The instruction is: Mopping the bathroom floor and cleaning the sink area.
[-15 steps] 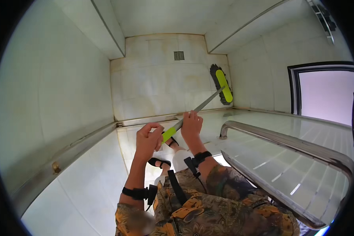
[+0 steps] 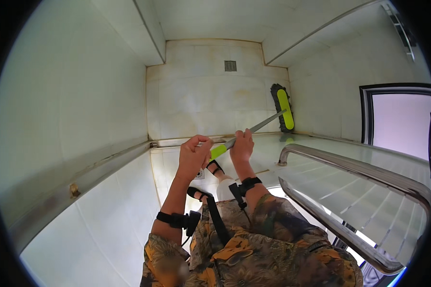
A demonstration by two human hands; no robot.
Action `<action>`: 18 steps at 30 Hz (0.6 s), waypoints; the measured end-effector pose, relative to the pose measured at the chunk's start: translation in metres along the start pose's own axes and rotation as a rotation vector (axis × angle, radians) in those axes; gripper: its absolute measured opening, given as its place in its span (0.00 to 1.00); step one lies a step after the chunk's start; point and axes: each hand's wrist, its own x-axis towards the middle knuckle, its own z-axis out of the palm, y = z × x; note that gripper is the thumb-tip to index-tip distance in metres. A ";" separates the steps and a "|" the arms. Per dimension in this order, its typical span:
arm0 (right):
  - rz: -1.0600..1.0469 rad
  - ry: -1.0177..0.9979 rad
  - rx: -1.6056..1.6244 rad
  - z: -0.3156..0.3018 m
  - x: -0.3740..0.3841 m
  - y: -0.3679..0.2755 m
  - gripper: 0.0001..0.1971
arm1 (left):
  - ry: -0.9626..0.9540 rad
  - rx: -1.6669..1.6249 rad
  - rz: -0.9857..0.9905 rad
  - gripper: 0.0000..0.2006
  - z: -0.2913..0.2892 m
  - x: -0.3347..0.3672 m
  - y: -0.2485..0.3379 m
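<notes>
Left hand [image 2: 195, 155] curls round the lime grip [image 2: 219, 151], right hand [image 2: 242, 145] clamps the grey pole [image 2: 267, 121]; mop head [image 2: 285, 109] lies at two o'clock, drain [image 2: 230, 66] at twelve!

Cleaning head [image 2: 286, 109]: lime green, edged charcoal. Pole [image 2: 267, 123]: grey, with lime-green grip [image 2: 219, 151]. Floor [image 2: 191, 95] left of cleaning head: pale cream, blotched rust-brown. Window frame [image 2: 367, 115] right of cleaning head: black; pane [image 2: 400, 123] pale lilac. Garment [image 2: 254, 251] below cleaning head: brown-orange floral print.

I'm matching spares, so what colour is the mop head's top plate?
The top plate is bright yellow-green; it shows best in the head view.
</notes>
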 end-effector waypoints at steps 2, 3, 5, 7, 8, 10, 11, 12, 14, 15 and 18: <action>-0.181 -0.085 0.032 -0.006 -0.007 -0.004 0.16 | 0.040 0.060 -0.008 0.06 -0.014 -0.023 0.012; -0.313 -0.008 0.038 -0.003 -0.005 -0.004 0.13 | 0.027 0.043 0.004 0.06 -0.021 -0.033 0.016; -0.412 -0.048 0.076 0.003 -0.011 -0.007 0.13 | 0.050 0.057 0.024 0.06 -0.036 -0.057 0.023; -0.518 -0.099 0.124 0.001 -0.024 -0.025 0.14 | 0.108 0.080 0.033 0.05 -0.054 -0.083 0.035; -0.558 -0.119 0.222 0.000 -0.035 -0.040 0.13 | 0.137 0.103 0.030 0.04 -0.064 -0.096 0.043; -0.610 -0.145 0.325 -0.006 -0.052 -0.067 0.13 | 0.191 0.107 0.057 0.03 -0.077 -0.124 0.059; -0.631 -0.194 0.332 -0.007 -0.061 -0.076 0.13 | 0.220 0.119 0.066 0.03 -0.082 -0.139 0.065; -0.652 -0.242 0.337 -0.009 -0.071 -0.086 0.13 | 0.249 0.131 0.075 0.03 -0.086 -0.155 0.071; -0.711 -0.245 0.401 -0.012 -0.105 -0.116 0.12 | 0.350 0.159 0.070 0.03 -0.106 -0.197 0.077; -0.755 -0.229 0.455 -0.011 -0.120 -0.129 0.12 | 0.393 0.149 0.070 0.03 -0.116 -0.215 0.078; -0.800 -0.261 0.499 0.000 -0.180 -0.164 0.12 | 0.464 0.134 0.109 0.03 -0.154 -0.273 0.066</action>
